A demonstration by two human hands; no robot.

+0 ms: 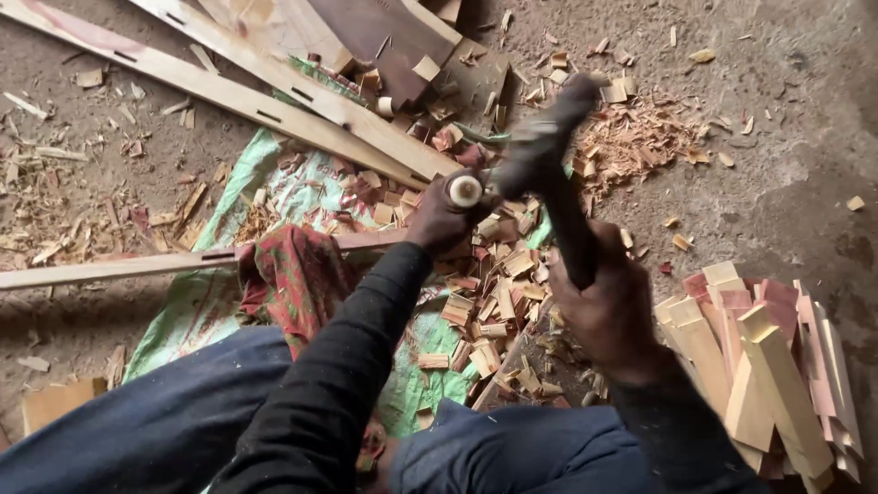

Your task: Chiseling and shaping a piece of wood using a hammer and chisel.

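My left hand (441, 218) grips a chisel whose pale round handle end (465, 190) sticks up from my fist. It stands over a long wooden slat (119, 267) lying across my lap area. My right hand (608, 306) is closed around the dark handle of a mallet or hammer (549, 155), raised and blurred above the chisel. Small cut wood blocks (498, 284) lie heaped between my hands.
A stack of cut wooden wedges (768, 366) sits at the right. Long mortised slats (274, 91) lean across the top left. A green sheet (302, 192) and a red patterned cloth (293, 274) cover the ground. Chips and shavings (640, 137) litter the dirt floor.
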